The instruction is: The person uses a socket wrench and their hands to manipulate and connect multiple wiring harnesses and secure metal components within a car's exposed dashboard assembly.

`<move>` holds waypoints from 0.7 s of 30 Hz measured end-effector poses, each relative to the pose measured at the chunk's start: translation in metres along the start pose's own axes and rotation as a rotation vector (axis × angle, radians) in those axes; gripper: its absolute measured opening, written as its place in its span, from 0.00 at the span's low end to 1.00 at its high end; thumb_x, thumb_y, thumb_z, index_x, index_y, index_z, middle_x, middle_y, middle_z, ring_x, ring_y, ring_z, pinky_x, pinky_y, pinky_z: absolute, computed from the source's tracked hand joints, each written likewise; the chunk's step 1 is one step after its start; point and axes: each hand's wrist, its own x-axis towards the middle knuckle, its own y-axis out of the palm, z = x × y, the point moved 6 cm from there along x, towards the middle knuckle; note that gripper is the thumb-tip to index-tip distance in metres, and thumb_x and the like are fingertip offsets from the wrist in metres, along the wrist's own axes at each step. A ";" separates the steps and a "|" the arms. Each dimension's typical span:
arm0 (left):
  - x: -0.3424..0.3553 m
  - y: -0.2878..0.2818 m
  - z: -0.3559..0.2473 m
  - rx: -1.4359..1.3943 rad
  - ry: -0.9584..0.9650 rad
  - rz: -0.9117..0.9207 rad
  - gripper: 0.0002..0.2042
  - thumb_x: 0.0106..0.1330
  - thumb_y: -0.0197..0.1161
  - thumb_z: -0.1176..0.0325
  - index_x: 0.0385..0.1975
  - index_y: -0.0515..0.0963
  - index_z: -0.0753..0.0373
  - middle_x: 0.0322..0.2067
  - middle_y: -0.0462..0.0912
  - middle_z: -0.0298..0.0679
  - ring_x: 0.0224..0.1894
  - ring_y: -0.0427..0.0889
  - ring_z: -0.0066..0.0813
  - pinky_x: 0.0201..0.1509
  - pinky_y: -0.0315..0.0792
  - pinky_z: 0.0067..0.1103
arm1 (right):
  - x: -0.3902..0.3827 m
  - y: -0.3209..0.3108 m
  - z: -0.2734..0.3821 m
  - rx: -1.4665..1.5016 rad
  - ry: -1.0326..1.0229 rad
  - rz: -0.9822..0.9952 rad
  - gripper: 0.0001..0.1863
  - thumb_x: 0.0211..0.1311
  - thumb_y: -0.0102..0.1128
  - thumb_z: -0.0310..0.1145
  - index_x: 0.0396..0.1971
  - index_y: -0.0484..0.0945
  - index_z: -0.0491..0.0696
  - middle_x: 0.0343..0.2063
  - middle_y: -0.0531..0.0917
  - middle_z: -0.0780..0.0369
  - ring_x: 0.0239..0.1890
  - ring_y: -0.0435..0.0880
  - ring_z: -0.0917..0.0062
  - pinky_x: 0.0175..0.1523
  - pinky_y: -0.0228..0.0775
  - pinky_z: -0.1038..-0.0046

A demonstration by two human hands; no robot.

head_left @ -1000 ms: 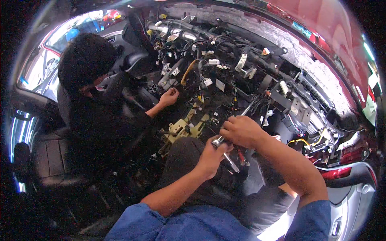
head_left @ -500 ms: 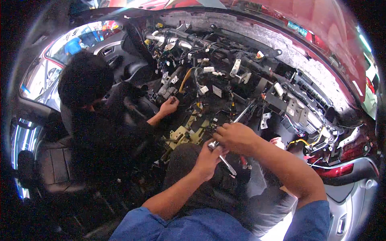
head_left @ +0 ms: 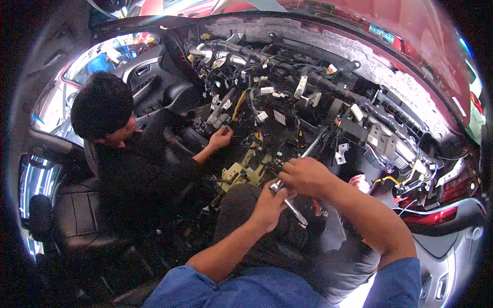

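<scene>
My left hand is closed around the head of a chrome ratchet wrench. Its handle sticks out below my fingers, slanting down to the right. My right hand is just above it, fingers curled over a shiny extension bar that lines up with the wrench head. The bar's far end reaches toward dark wiring below the dashboard frame, where its tip is hard to make out. My right hand hides the bar's middle. Beside my hands lies a pale yellow-green bracket.
A bare dashboard crossbeam with hanging wires and connectors spans the front. At left a person in dark clothes reaches a hand toward a grey metal column part. An open door stands at right.
The view has shifted slightly, and the other person's head shows farther left and lower. My hands keep nearly the same hold on the ratchet wrench and bar.
</scene>
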 end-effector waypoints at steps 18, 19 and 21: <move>-0.001 0.004 -0.002 0.008 -0.007 -0.013 0.23 0.69 0.53 0.75 0.61 0.54 0.62 0.50 0.71 0.42 0.50 0.78 0.31 0.56 0.74 0.30 | -0.001 0.004 -0.005 -0.018 0.018 -0.063 0.10 0.48 0.58 0.34 0.31 0.73 0.48 0.32 0.75 0.62 0.39 0.78 0.68 0.40 0.75 0.69; 0.000 0.003 0.000 -0.003 -0.001 -0.006 0.23 0.70 0.51 0.73 0.62 0.54 0.61 0.51 0.71 0.42 0.53 0.76 0.35 0.58 0.73 0.33 | -0.002 0.008 -0.006 0.010 -0.003 -0.040 0.11 0.49 0.58 0.35 0.32 0.73 0.48 0.32 0.76 0.61 0.39 0.79 0.67 0.40 0.76 0.67; 0.001 0.001 0.005 -0.015 0.003 0.000 0.22 0.71 0.50 0.72 0.63 0.54 0.60 0.53 0.71 0.42 0.55 0.75 0.38 0.59 0.72 0.36 | -0.003 0.010 -0.005 0.040 -0.024 -0.014 0.12 0.49 0.59 0.36 0.33 0.73 0.48 0.32 0.76 0.61 0.39 0.80 0.66 0.41 0.76 0.66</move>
